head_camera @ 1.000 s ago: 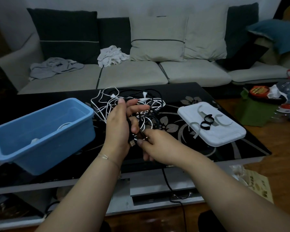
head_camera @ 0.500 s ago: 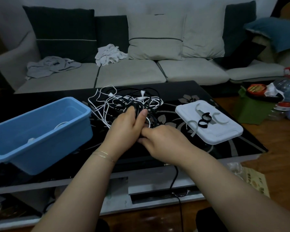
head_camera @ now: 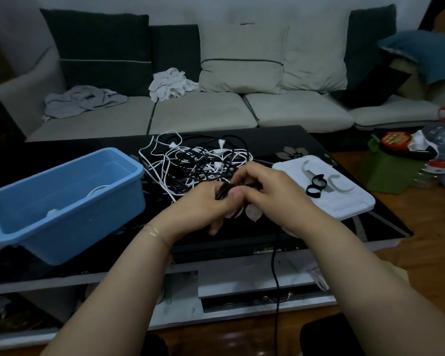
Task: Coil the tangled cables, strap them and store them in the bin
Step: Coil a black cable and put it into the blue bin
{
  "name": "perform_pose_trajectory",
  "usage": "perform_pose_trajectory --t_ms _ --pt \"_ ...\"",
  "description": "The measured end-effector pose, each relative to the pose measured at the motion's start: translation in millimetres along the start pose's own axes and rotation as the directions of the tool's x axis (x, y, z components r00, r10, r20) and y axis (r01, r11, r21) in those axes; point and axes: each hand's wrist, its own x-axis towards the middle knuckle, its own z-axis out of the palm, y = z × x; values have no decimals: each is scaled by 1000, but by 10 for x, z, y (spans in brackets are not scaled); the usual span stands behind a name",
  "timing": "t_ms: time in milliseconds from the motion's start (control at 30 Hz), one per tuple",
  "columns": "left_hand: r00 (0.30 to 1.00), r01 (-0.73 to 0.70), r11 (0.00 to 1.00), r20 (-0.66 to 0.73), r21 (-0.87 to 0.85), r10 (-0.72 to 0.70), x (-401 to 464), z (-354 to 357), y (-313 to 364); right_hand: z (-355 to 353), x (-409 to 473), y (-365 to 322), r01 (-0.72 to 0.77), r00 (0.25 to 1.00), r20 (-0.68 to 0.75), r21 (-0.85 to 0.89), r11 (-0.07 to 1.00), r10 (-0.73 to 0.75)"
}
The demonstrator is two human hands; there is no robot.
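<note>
left hand [head_camera: 203, 204] curled round a small bundle of thin black cable [head_camera: 222, 192], thumb clamping the loops; right hand [head_camera: 270, 188] pinching the same cable just beside it, fingers bent over the strand. loose end drops off the table edge toward the floor. behind the hands, touching them, the tangled heap of white and black cables [head_camera: 198, 160] sits on the glossy black floral coffee table [head_camera: 306, 142]. looks like the coiling step, one cable partly wound. next move likely needs the tail pulled up and wrapped, then a black loop strap [head_camera: 316, 186] from the white plastic lid [head_camera: 344, 201] to the right. light blue plastic bin [head_camera: 70, 201] left, some white cable inside.
</note>
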Motion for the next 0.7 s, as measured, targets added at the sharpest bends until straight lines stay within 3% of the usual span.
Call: perform_pose_trajectory --t_ms 167,400,567,700 --pt "1000 6 988 28 -153 -1 -8 81 54 -23 51 73 4 999 -45 261 965 8" --pt "990 -65 924 -137 -377 13 13 116 125 -23 109 194 -53 974 -189 340 939 124" --pt "978 -101 756 -205 -647 -45 52 143 132 214 92 255 -57 968 -215 297 953 125" --pt "971 -132 604 -225 -786 -81 55 108 157 459 49 211 -105 962 -199 363 926 188"
